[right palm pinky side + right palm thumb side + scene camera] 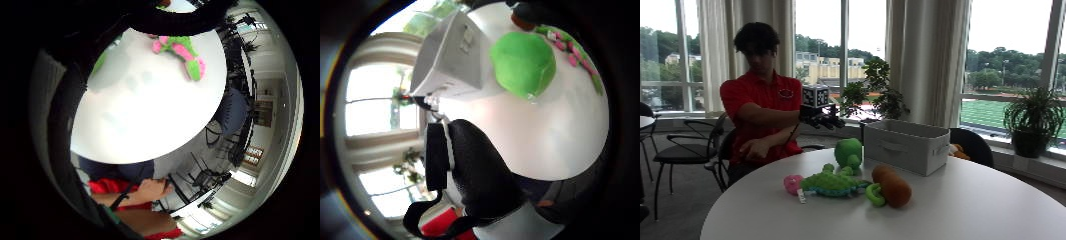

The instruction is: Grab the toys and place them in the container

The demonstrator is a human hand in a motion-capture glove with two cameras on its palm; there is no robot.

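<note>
**Toys Still Out on the Table, Nothing Yet Seen in the Bin**

Nearest to where I stand, a brown plush toy (pixel 891 186) with a green ring at its end lies on the round white table (pixel 973 210). Touching it is a green turtle-like plush (pixel 833 183) with pink feet, and a small pink ball-like piece (pixel 792 183) sits at that turtle's far end; I can't tell whether it is part of the turtle or a toy of its own. Behind them a round green plush (pixel 848 152) stands upright, just beside the grey fabric container (pixel 907 145).

By my count that makes three toys for sure, perhaps four, and one container. All of them are still on the tabletop. Something orange peeks out behind the container, too hidden to name. I can't see inside the container, so as far as I can judge the whole job is still ahead.

The gloved right hand (pixel 821 119) hangs in the air above the table's far edge, near the round green plush, fingers loosely spread and holding nothing. From its palm, the green plush and container look close below.
</note>
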